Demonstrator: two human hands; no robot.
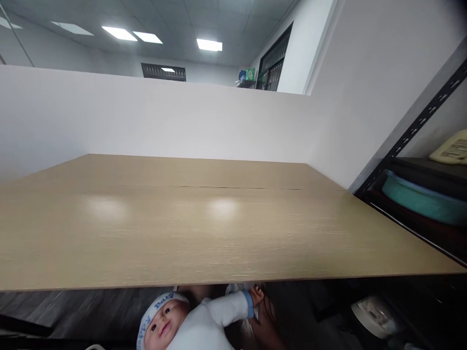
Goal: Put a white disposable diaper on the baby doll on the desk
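A baby doll in a white long-sleeved top with blue cuffs lies tilted at the bottom, just below the table's front edge. On its head is a white cap with blue lettering. My right hand is beside the doll's outstretched hand, partly in shadow. Its fingers look curled, next to a whitish, crumpled material that I cannot identify. Behind the doll's shoulder shows a skin-coloured patch; what it belongs to is unclear. My left hand cannot be made out.
A wide wooden table spans the view, with a white partition behind it. At the right stands a dark metal shelf holding a teal item and a cream-coloured package. Under the table is a pale round object.
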